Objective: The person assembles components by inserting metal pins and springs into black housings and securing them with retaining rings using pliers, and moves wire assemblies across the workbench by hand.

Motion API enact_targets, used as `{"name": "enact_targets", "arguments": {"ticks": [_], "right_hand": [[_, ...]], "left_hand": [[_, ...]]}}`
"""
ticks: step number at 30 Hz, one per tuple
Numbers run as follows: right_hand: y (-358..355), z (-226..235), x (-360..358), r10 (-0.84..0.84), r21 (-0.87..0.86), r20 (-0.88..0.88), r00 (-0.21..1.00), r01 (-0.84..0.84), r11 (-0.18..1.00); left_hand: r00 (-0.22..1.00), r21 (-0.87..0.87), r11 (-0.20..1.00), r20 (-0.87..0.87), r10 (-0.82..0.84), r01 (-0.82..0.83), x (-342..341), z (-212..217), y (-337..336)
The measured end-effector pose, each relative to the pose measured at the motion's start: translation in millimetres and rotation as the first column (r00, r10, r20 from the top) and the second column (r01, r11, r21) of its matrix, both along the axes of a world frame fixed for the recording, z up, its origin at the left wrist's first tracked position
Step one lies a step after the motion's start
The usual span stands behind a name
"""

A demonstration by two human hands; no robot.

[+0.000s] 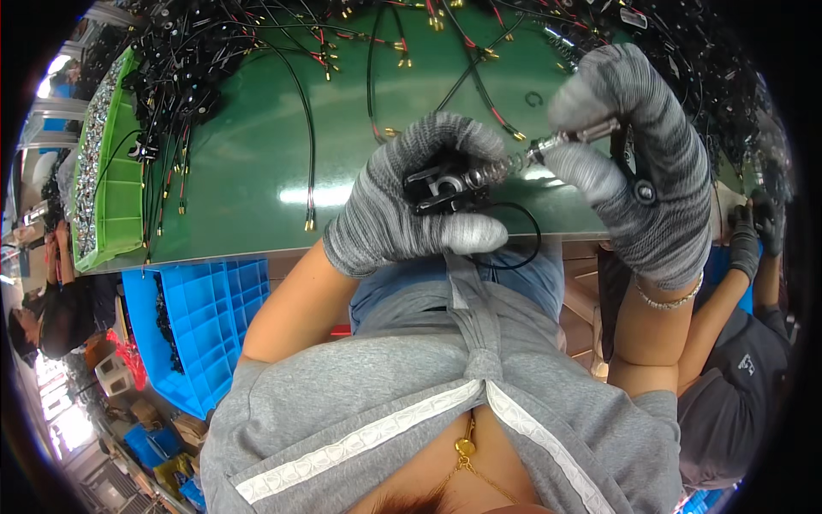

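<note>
My left hand, in a grey striped glove, grips a small black part with a round opening in it. A thin black wire loops down from that part below the table edge. My right hand, also gloved, pinches a slim metal rod with a coiled spring on it. The rod's tip meets the black part. A small black tool or part sits against my right palm. Both hands hover over the near edge of the green table.
Many black wire assemblies with gold tips lie across the back of the table. A green bin stands at the left. A blue divided tray sits below the table. Another person's gloved hand works at the right.
</note>
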State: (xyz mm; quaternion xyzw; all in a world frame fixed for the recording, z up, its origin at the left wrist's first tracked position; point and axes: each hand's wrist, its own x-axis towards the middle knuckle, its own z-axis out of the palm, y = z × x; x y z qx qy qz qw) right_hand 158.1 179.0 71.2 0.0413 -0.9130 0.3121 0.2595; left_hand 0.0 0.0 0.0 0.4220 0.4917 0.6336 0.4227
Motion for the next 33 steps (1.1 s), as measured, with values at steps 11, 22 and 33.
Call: {"name": "enact_targets", "arguments": {"ticks": [11,22,33], "right_hand": [[-6.4,-8.5,0.8,-0.015,0.198,-0.123,0.992,0.040,0.979],[22.6,-29.2,3.1,0.068,0.346,-0.270,0.960,0.031,0.938],[-42.7,-14.6,-33.2,0.029,0.261,0.153,0.988,-0.069,0.963]], "left_hand": [[0.983,0.320,0.946,-0.152,0.098,-0.045,5.2,-22.1,6.7],[0.943,0.303,0.953,-0.316,0.107,-0.006,2.5,-25.5,5.6],[0.932,0.599,0.800,-0.266,0.245,-0.040,5.0,-38.2,22.3]]}}
